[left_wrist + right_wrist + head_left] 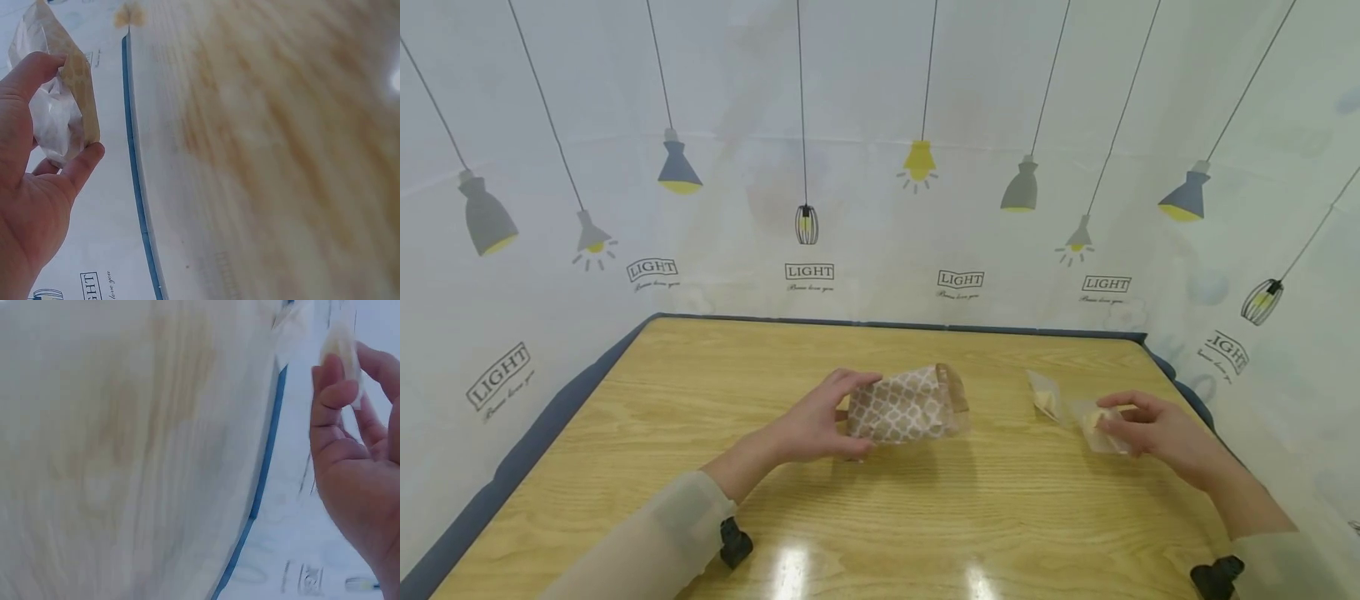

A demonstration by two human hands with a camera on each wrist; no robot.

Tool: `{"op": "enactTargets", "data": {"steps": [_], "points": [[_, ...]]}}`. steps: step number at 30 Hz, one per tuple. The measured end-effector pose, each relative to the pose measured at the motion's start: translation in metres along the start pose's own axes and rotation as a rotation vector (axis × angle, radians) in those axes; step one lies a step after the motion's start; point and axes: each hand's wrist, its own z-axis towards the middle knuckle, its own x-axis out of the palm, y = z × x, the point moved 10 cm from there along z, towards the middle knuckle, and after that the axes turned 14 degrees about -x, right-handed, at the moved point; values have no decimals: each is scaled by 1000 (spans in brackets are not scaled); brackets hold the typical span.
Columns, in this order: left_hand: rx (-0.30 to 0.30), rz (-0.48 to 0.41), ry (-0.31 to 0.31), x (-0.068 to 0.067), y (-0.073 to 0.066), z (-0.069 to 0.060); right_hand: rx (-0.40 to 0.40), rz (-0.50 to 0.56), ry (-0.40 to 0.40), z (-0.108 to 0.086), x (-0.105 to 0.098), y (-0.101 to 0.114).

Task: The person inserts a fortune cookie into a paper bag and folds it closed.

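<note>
My left hand grips the closed-looking end of a tan paper bag with a white lattice print, thumb on one side and fingers on the other. The bag's mouth faces right and looks partly spread; its inside is hidden. In the left wrist view the bag shows a crinkled, shiny whitish side. Over at the right, my right hand pinches a small translucent packet with something pale yellow in it. The right wrist view shows this packet between thumb and fingers. A similar packet lies just left of it.
The wooden table has a blue padded edge along its back and sides. Behind it stands a whitish wall sheet printed with hanging lamps. Dark wrist mounts sit near both sleeves.
</note>
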Motion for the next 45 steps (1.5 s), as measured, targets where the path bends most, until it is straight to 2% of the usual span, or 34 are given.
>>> {"op": "enactTargets", "data": {"steps": [7, 10, 15, 23, 29, 34, 45], "points": [[-6, -2, 8, 1, -1, -1, -141, 78, -60, 2, 19, 44], [-8, -2, 7, 1, -1, -1, -193, 117, -53, 6, 32, 60], [-12, 0, 7, 1, 0, -1, -225, 191, -25, 10, 50, 85], [-5, 8, 1, 0, -1, -2, -263, 221, -21, 17, 65, 120], [-9, 11, 3, 1, 0, -1, -286, 199, -37, 22, 73, 141], [-10, 5, 13, 3, -1, -1, -300, 173, -9, 29, 81, 153], [11, -4, 35, 7, -4, -1, -341, 134, 31, 42, 101, 169]]}}
